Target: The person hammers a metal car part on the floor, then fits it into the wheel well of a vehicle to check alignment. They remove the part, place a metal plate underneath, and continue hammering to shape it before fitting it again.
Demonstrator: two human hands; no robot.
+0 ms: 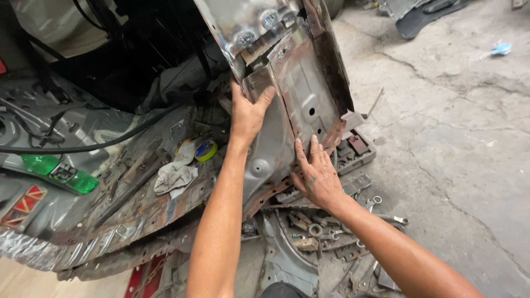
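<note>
Car body (110, 221): rusted rear floor, stripped. Panel (301, 94): rusty sheet metal, upright at the body's right corner. Left hand (248, 113), right hand (316, 174): both spread flat on it, steadying. Fitting step, likely; next calls for alignment. Rag (175, 177), tape roll (206, 150) on floor.

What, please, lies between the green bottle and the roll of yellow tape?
In the head view, a crumpled grey rag lies on the rusty floor panel between the green bottle and the tape roll.
</note>
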